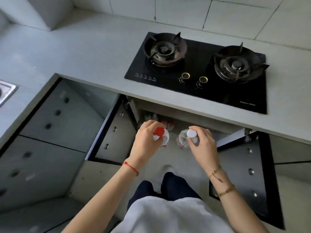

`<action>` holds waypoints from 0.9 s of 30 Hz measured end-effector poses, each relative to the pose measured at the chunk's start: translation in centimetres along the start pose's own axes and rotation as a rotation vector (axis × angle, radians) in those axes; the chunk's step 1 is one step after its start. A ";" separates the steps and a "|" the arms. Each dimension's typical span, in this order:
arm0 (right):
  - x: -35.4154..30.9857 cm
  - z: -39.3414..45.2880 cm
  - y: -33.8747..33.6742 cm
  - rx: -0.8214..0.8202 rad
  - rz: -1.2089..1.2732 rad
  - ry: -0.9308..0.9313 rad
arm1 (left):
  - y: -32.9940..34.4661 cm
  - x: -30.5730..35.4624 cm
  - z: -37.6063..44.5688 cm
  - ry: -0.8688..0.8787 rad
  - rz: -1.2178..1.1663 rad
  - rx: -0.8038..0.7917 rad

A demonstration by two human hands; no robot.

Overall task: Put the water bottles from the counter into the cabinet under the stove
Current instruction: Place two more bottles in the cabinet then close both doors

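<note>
My left hand [146, 142] grips a clear water bottle with a red cap [164, 137] near its neck. My right hand [202, 143] grips a second clear bottle with a white cap [184, 140] the same way. Both bottles hang upright in front of the open cabinet [185, 113] under the black gas stove [198, 71]. Several bottles [161, 122], some red-capped and some white-capped, stand inside the cabinet at its left, partly hidden by the counter edge and my left hand.
The cabinet's two doors, left [114, 132] and right [249, 174], stand swung open on either side of me. The grey counter [75, 52] runs along the back and left, with a steel sink corner [6, 91] at far left. My legs and foot are below.
</note>
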State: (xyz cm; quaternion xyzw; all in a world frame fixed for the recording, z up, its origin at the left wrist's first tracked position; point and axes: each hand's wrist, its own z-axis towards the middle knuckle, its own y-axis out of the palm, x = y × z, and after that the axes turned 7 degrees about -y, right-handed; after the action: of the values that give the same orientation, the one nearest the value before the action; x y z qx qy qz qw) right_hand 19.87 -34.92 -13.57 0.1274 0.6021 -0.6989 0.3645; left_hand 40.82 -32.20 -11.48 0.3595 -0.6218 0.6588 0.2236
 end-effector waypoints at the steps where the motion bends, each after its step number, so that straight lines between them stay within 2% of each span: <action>1: 1.5 0.2 0.4 0.000 0.001 0.038 | 1.8 -0.4 0.9 -0.001 0.001 -0.018; 7: 11.3 0.7 5.8 0.031 -0.042 0.222 | 13.2 -5.2 6.9 -0.001 0.049 -0.165; 12: 20.4 1.2 12.9 0.060 -0.101 0.288 | 23.6 -11.8 12.2 0.046 0.088 -0.224; 20: 35.7 2.7 26.2 0.063 -0.140 0.277 | 39.5 -22.9 19.7 0.095 0.097 -0.203; 27: 45.4 3.9 34.9 0.065 -0.096 0.293 | 50.0 -29.5 24.5 0.154 0.146 -0.190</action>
State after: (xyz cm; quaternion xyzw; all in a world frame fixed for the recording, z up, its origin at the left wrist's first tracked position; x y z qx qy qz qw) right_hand 12.18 -55.07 -66.81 0.2106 0.6314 -0.7084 0.2347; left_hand 27.50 -58.07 -67.37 0.2389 -0.6871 0.6370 0.2550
